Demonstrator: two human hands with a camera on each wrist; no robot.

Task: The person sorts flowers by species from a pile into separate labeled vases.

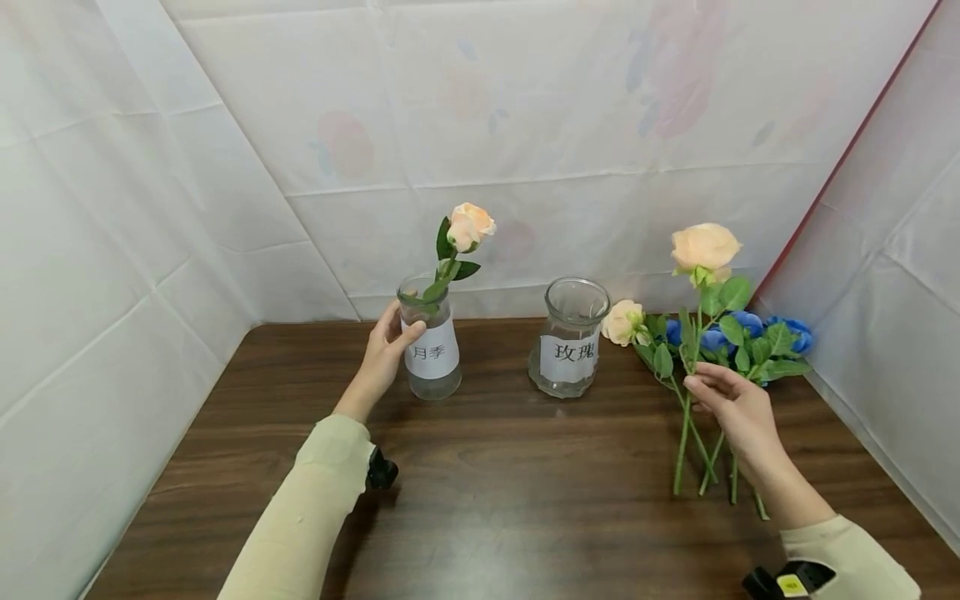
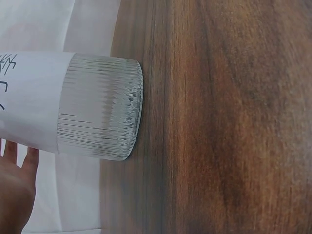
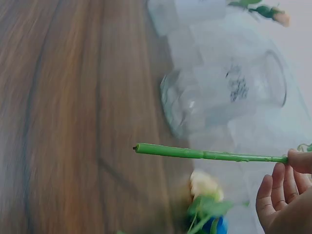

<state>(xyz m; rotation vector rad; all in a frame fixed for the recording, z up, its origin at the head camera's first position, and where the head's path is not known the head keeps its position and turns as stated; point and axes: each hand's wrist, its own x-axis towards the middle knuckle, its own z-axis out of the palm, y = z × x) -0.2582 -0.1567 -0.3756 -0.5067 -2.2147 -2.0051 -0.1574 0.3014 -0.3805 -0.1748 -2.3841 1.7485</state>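
My left hand (image 1: 384,350) holds a clear ribbed glass vase (image 1: 435,387) near its upper part, thumb on the front beside a white label. The vase stands upright and holds one peach flower (image 1: 471,227) with green leaves. On the right, my right hand (image 1: 738,412) pinches the stem of an open peach rose (image 1: 705,247) between thumb and fingers. In the right wrist view, its bare green stem (image 3: 195,154) stretches out from the fingertips, the cut end free above the table.
A flared glass vase (image 1: 576,302) with a white label stands between the hands. Behind the right hand lie another peach rose (image 1: 622,323) and several blue flowers (image 1: 795,333), stems pointing forward. White cloth (image 1: 450,100) hangs behind the brown wooden table (image 1: 510,500).
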